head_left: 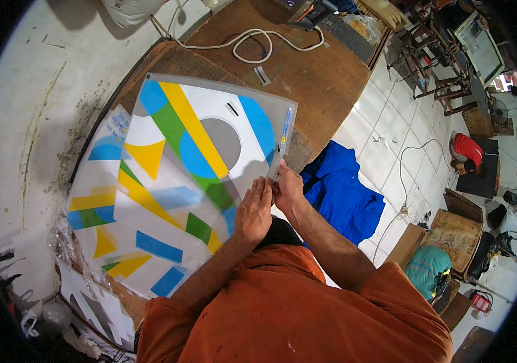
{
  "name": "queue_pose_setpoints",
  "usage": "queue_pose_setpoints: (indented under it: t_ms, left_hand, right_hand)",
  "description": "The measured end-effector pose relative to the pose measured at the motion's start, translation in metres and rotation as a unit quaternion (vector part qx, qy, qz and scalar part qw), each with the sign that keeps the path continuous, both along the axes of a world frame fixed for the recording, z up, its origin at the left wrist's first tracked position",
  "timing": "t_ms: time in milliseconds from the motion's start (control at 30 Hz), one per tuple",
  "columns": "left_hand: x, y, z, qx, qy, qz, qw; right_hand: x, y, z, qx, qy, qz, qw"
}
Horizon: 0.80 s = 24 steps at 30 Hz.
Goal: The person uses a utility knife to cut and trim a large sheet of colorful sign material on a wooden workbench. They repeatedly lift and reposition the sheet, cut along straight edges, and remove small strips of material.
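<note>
A stack of printed sheets with blue, yellow, green and white shapes lies in front of me, and the top one has a translucent grey border and a grey disc. My left hand rests on its near right edge, fingers straight and close together. Beside it, my right hand is curled around the same edge, its fingertips at the border and its thumb side against my left fingertips. Part of the right hand's grip is hidden beneath the fingers.
Beneath the sheets is a brown wooden table with a white cable looped across its far end. Blue cloth lies on the white tiled floor at right. A person in red crouches farther right. A stained white wall borders the left.
</note>
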State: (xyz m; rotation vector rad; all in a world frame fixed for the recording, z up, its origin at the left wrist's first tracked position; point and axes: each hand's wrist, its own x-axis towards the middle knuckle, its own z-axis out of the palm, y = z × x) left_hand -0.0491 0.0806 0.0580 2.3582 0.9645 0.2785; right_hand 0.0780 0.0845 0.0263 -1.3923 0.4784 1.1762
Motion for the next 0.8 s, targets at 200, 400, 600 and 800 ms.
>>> queue_pose_setpoints:
  t_ms: [200,400,600,800]
  left_hand:
    - [-0.002,0.001,0.003,-0.012,-0.006,-0.002,1.000]
    - [-0.002,0.005,0.005,-0.040,-0.013,0.007,0.999]
    - [-0.004,0.010,0.010,-0.032,-0.023,-0.003,0.999]
    - [-0.005,0.012,0.015,-0.039,-0.018,-0.002,0.999]
  right_hand:
    - [-0.011,0.007,-0.012,-0.008,0.003,-0.075,0.997]
    - [-0.015,0.016,-0.003,-0.023,0.031,-0.130,0.991]
    - [-0.014,0.022,0.007,-0.034,0.040,-0.104,0.993]
    - [-0.001,0.032,-0.006,-0.022,0.038,-0.074,0.996]
